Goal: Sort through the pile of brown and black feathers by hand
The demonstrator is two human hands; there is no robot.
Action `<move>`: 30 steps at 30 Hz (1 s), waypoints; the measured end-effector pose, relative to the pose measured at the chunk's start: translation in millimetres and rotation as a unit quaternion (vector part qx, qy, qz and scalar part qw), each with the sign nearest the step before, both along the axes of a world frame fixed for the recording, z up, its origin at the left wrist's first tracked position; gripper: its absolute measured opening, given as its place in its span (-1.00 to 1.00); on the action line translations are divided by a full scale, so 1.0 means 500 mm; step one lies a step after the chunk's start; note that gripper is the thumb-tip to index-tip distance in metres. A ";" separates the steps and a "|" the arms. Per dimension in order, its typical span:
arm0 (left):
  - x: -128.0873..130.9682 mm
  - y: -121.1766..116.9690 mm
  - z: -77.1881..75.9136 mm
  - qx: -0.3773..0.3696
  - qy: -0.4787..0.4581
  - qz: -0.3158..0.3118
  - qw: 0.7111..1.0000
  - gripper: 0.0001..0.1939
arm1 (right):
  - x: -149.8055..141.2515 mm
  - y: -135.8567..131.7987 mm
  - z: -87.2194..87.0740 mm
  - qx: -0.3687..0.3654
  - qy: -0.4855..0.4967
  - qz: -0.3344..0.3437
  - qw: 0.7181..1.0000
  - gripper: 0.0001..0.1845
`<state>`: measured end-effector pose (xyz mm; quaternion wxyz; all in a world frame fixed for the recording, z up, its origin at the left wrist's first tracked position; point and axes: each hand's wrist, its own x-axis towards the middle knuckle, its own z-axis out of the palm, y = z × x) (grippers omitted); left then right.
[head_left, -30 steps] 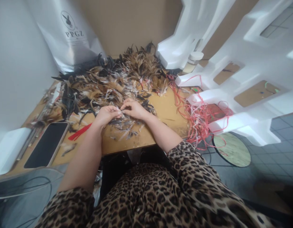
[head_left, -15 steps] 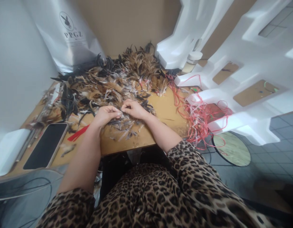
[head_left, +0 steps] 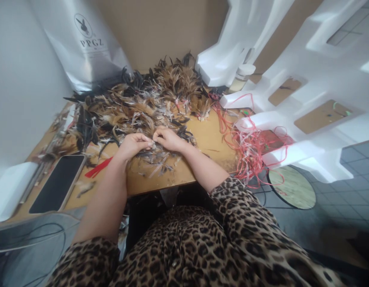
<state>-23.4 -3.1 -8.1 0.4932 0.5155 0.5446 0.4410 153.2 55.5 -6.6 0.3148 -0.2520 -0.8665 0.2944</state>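
Note:
Brown and black feathers [head_left: 124, 109] lie in a loose heap on the wooden table [head_left: 212, 135]. At the heap's near edge my left hand [head_left: 135, 144] is closed in a pinch, thumb against forefinger. My right hand [head_left: 168, 138] pinches just beside it, the two sets of fingertips almost meeting. What sits between the fingers is too small to make out. Below the hands lie loose grey feather bits [head_left: 162, 163]. Bundled brown feathers [head_left: 178, 81] stand behind, further back on the table.
Tangled red string [head_left: 250, 151] hangs over white foam pieces [head_left: 304, 149] at the right, near a lidded jar [head_left: 242, 75]. At the left lie a phone [head_left: 57, 185], a white box [head_left: 12, 191] and red strips [head_left: 99, 167]. A silver bag [head_left: 91, 59] stands behind.

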 end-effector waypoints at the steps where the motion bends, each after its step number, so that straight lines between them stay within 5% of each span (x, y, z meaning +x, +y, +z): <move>1: 0.001 -0.001 0.002 -0.002 -0.002 0.001 1.000 -0.73 | -0.001 0.000 0.000 -0.007 0.001 -0.002 1.000 -0.87; 13: 0.006 0.002 -0.002 -0.048 -0.099 0.054 0.992 -0.69 | -0.002 0.001 -0.002 -0.061 0.054 0.007 0.997 -0.90; 30: -0.008 0.001 0.002 -0.131 -0.229 0.020 0.964 -0.84 | -0.004 -0.021 0.003 0.036 0.071 0.054 0.995 -0.80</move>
